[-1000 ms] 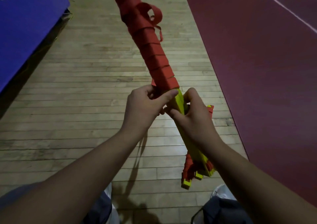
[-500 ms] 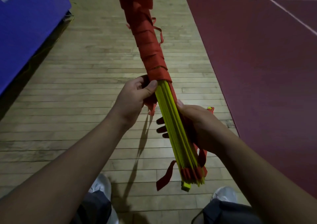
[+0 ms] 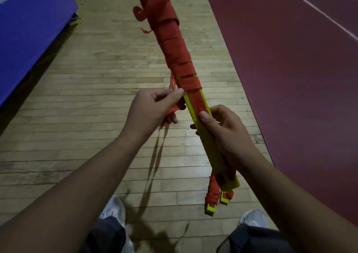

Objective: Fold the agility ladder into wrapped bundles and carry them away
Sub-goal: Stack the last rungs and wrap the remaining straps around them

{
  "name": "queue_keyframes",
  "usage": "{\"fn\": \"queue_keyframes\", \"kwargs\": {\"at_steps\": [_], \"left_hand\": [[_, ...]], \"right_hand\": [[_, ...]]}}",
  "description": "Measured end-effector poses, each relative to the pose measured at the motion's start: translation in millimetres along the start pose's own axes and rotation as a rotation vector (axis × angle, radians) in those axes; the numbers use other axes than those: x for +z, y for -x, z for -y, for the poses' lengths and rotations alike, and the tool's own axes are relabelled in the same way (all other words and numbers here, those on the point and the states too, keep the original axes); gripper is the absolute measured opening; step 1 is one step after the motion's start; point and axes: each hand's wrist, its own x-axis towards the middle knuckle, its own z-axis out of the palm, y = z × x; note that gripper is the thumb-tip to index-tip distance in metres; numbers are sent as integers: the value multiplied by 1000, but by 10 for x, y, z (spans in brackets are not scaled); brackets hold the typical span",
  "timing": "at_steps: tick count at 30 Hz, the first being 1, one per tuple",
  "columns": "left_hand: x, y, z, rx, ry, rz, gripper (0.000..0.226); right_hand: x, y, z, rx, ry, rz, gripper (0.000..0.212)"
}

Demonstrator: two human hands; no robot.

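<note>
So the ladder bundle (image 3: pixel 211 148) is a long stack of flat, stiff yellow plastic slats. It's held out in the air over the plank wood floor (image 3: pixel 96 97), pointing away from the person. Soft woven red strap (image 3: pixel 174 45) spirals round the far half in overlapping bands, a bit ragged near the top.

The right hand (image 3: pixel 228 132) grips the bare yellow part, thumb pressed on the top face and fingers curled underneath. The left hand (image 3: pixel 153 109) pinches the loose strap end just beside the stack.

Half a second ago the slats showed edge-on. Now the flat face is up, and the left hand has come off the wrap.

Count: one bundle, two hands, two yellow tips poking out at the near end, two white shoes (image 3: pixel 114 210). There's also one blue mat (image 3: pixel 29 29) on the left and the maroon court (image 3: pixel 290 78) on the right.
</note>
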Motion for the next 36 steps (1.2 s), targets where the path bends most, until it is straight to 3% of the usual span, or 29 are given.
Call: {"fn": "queue_keyframes", "kwargs": {"at_steps": [5,14,17,23,25,28,32,36], "left_hand": [[203,74,52,-8,-45,-70,19],[237,82,15,-39,78,-297,28],[210,54,53,-42,139,-236,27],[73,-8,56,-15,249,-9,21],[54,-30,63,-10,289,45,29],[46,-37,64,18,308,101,56],[32,-54,59,4,247,121,30],[-28,-51,25,19,101,197,27]], "right_hand": [[114,-2,-42,-67,196,-27,26],[342,44,-77,-176,267,-49,31],[307,47,-33,-155,253,-22,33],[25,4,140,32,-80,146,26],[-36,-15,160,120,-221,318,36],[-70,-1,159,157,-347,489,31],[-52,20,130,119,-361,393,33],[-22,36,113,28,-288,221,34]]}}
